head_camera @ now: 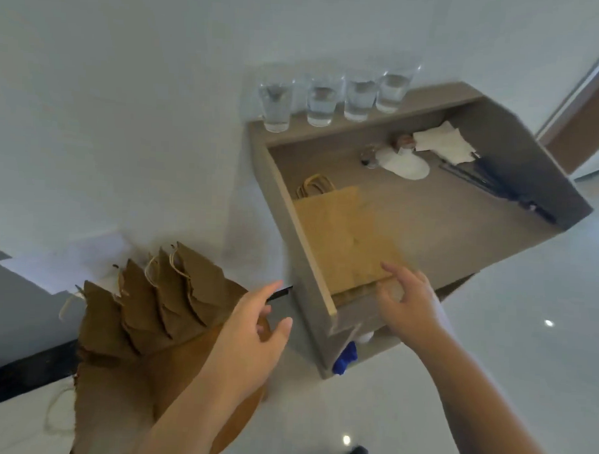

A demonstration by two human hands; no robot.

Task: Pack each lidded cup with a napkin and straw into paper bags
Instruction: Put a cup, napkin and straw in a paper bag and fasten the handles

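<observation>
Here, four cups (319, 105) hold clear liquid — paper bag (342, 235) lies flat.

In front of you stands a grey table (444, 211) with raised side walls and a narrow ledge (428, 105) along its back. Four clear cups (321, 103) holding water stand in a row on that ledge. On the table's top, a flat paper bag (342, 235) lies near the left wall, with white lids (407, 164), napkins (443, 142) and dark straws (489, 186) in the far right corner. To your left, a round wooden stool (177, 368) carries a row of brown bags (146, 306).
</observation>
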